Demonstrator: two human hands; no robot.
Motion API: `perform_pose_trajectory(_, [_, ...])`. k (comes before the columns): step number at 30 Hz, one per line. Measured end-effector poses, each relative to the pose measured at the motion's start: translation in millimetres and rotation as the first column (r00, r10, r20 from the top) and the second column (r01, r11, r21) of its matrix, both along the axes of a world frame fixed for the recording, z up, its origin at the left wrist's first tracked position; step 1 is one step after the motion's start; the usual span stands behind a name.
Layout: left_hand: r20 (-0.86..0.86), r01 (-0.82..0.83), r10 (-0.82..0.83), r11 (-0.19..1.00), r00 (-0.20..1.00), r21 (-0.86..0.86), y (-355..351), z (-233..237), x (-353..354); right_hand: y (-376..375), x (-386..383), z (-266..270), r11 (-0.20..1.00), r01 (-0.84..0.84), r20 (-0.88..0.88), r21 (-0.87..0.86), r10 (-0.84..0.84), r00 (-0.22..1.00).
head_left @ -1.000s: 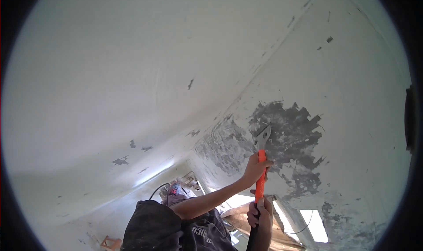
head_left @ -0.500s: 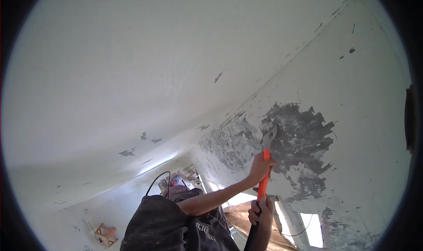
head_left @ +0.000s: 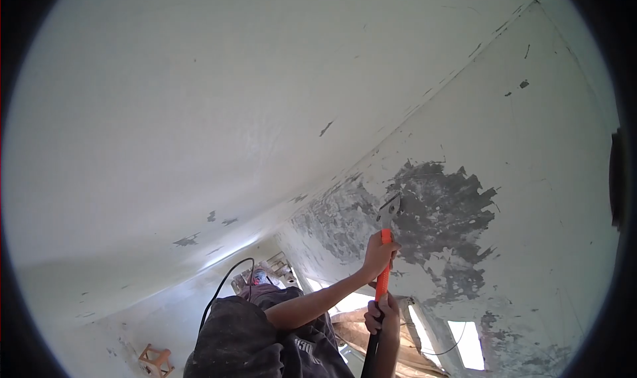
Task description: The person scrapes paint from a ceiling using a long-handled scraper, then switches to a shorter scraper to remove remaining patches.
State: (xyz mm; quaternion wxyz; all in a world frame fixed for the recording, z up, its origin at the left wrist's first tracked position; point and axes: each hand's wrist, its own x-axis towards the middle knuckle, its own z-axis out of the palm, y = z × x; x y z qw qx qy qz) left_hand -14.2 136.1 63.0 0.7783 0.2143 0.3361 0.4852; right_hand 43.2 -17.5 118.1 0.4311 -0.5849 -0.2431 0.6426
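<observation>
A long-handled scraper (head_left: 384, 272) with an orange shaft, black lower grip and grey metal head slants up toward the wall. My left hand (head_left: 380, 253) is closed around the orange shaft just below the head. Lower down, my right hand (head_left: 385, 317) wraps the handle near where orange meets black. The scraper's blade lies at the left side of a bare grey patch (head_left: 441, 209) with ragged paint edges on the white wall (head_left: 551, 199). Left of the blade is a mottled, partly stripped area (head_left: 338, 225).
The pale ceiling (head_left: 199, 112) meets the wall along a chipped corner line. Below stand an orange-brown stool (head_left: 156, 360) and brown sheeting (head_left: 361, 328) beside a bright window opening (head_left: 468, 345). A black cable (head_left: 222, 282) loops by my shoulder.
The scraper head and both hands have shifted left, bringing the blade to the patch's left edge. The whole view has moved slightly too. Both hands keep their hold.
</observation>
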Motion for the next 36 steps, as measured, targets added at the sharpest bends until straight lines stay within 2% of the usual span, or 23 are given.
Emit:
perform_pose_trajectory(2, [-0.058, 0.002, -0.004, 1.000, 0.998, -0.022, -6, 2, 0, -12, 0, -5, 1.000, 0.031, -0.004, -0.004, -0.031, 1.000])
perform_pose_trajectory(5, [-0.058, 0.029, -0.029, 1.000, 0.998, 0.009, -12, 13, 4, -13, -1, 18, 1.000, 0.022, 0.006, -0.006, -0.022, 1.000])
perform_pose_trajectory(8, [-0.006, -0.005, 0.004, 1.000, 1.000, -0.027, 1, 6, 0, 4, 8, 7, 0.999, -0.017, -0.022, -0.029, 0.017, 1.000])
perform_pose_trajectory(11, [-0.045, 0.004, -0.005, 1.000, 0.999, -0.024, -15, 2, 5, -13, 4, 1, 1.000, 0.006, -0.018, -0.019, -0.007, 1.000])
perform_pose_trajectory(13, [-0.062, -0.014, 0.014, 1.000, 0.998, -0.005, -9, 3, 6, -14, 10, 6, 1.000, -0.026, -0.056, -0.003, 0.025, 0.998])
perform_pose_trajectory(16, [-0.041, -0.027, 0.024, 0.998, 0.999, -0.065, -2, -3, 6, 7, 17, -1, 0.996, -0.084, -0.111, -0.028, 0.081, 0.991])
perform_pose_trajectory(21, [-0.037, -0.027, 0.026, 0.999, 0.999, -0.026, -12, -9, 19, -10, 27, -13, 0.999, -0.019, -0.063, -0.040, 0.017, 0.998])
perform_pose_trajectory(26, [-0.047, -0.052, 0.050, 0.998, 0.998, -0.033, 1, -14, 13, 7, 37, -21, 0.994, -0.092, -0.091, -0.053, 0.087, 0.992])
perform_pose_trajectory(29, [-0.036, -0.061, 0.061, 0.998, 0.998, -0.020, 0, -16, 13, 0, 33, -26, 0.998, -0.068, 0.000, -0.019, 0.068, 0.998])
perform_pose_trajectory(34, [-0.022, -0.051, 0.051, 0.999, 0.998, -0.011, -11, -14, 18, -7, 34, -21, 0.997, -0.077, -0.020, 0.017, 0.077, 0.997])
perform_pose_trajectory(36, [-0.105, -0.088, 0.081, 0.994, 0.991, -0.063, -1, -19, 14, 3, 37, -31, 0.994, -0.102, 0.008, -0.028, 0.102, 0.995])
